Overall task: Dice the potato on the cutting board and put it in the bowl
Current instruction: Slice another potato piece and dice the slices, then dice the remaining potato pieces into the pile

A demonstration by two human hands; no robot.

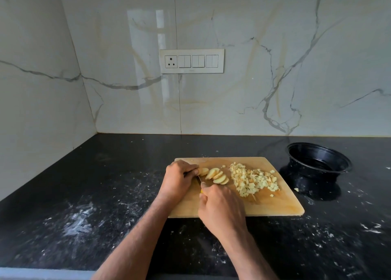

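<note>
The right hand [220, 205] is closed around a knife handle, of which only a sliver of yellow shows at the hand's left edge; the dark blade [199, 179] runs away from it toward the far left, its tip lost under the other hand. The left hand [179, 179] lies with fingers curled over the uncut end of the potato [203, 171], pinning it to the board, fingertips right at the cut face.

Just right of that end piece lies a fanned row of round potato slices [218, 176], about five, overlapping one another and leaning right. Right of the slices, apart from them by a narrow strip of board, sits one loose heap of diced potato [252, 181], too many cubes to count, with a few strays at its near right edge and one at its far left.

All of this rests on a single wooden cutting board [275, 205], which lies on the black speckled countertop [84, 216]. One black bowl [318, 161] stands on the counter just beyond the board's far right corner, with no potato visible inside. One stray cube [296, 189] lies on the counter between board and bowl.

On the marble wall behind is one switch panel [191, 61] with one socket and three switch pairs.
</note>
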